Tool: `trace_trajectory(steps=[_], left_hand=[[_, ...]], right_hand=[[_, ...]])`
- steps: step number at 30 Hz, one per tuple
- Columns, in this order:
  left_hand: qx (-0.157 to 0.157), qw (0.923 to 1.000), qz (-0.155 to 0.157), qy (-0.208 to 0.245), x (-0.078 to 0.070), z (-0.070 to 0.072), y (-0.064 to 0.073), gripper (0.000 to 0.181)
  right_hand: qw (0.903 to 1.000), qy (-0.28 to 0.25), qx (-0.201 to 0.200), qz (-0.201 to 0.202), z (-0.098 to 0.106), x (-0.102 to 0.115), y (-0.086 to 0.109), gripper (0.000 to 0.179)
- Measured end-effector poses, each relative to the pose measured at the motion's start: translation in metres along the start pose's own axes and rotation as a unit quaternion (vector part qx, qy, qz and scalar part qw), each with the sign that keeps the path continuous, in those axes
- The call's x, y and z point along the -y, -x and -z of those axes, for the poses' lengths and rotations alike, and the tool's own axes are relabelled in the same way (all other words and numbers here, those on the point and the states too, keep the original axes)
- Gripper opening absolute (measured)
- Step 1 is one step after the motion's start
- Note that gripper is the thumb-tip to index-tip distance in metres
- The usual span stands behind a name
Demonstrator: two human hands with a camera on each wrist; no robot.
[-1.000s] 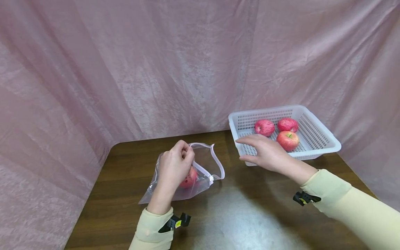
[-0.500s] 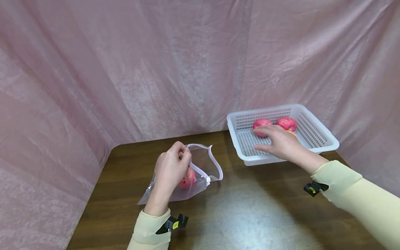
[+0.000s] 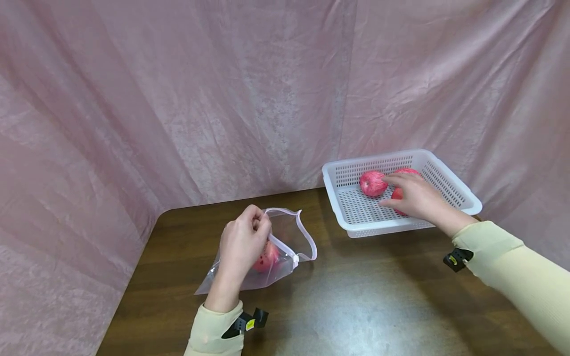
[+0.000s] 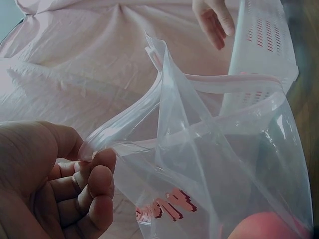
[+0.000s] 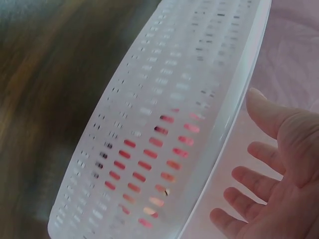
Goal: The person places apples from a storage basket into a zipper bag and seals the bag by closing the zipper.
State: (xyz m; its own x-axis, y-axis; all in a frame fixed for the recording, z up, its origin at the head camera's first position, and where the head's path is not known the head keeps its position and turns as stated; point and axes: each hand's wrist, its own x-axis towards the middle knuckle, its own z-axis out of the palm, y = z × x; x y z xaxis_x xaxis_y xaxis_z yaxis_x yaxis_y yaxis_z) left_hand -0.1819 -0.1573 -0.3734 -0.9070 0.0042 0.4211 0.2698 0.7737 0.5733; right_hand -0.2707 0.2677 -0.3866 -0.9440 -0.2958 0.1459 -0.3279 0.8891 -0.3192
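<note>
Apples [image 3: 373,184], three of them, lie in the white basket [image 3: 354,202] at the far right of the desk [image 3: 347,296]. The right hand [image 3: 414,195] hangs over them with its fingers spread, and from the head view it hides much of the two on the right; whether a fingertip touches fruit, we cannot tell. The left hand [image 3: 242,237] pinches the rim of a see-through bag [image 3: 285,267], whose mouth gapes on the basket's side. We see a fourth apple [image 3: 268,256] inside, partly covered by that hand, and a white slider [image 3: 296,260] on the zip.

In the left wrist view, red marks [image 4: 174,204] show on the film, while the bagged fruit is cut off at the lower edge. In the right wrist view, the slotted basket wall stands in our way, leaving only red and orange patches. Pale yellow sleeves [image 3: 503,262] run out of frame.

We look down on dark brown wood grain with a pale sheen; a creased pink curtain [image 3: 267,99] hangs behind and to the sides.
</note>
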Motion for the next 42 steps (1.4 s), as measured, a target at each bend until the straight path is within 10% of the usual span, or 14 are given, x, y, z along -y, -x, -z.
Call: trace_trajectory(steps=[42], left_hand=[[-0.007, 1.0, 0.004, -0.005, -0.002, -0.001, 0.002, 0.013]], right_hand=[[0.9948, 0.004, 0.078, -0.065, 0.0, -0.047, -0.001, 0.09]])
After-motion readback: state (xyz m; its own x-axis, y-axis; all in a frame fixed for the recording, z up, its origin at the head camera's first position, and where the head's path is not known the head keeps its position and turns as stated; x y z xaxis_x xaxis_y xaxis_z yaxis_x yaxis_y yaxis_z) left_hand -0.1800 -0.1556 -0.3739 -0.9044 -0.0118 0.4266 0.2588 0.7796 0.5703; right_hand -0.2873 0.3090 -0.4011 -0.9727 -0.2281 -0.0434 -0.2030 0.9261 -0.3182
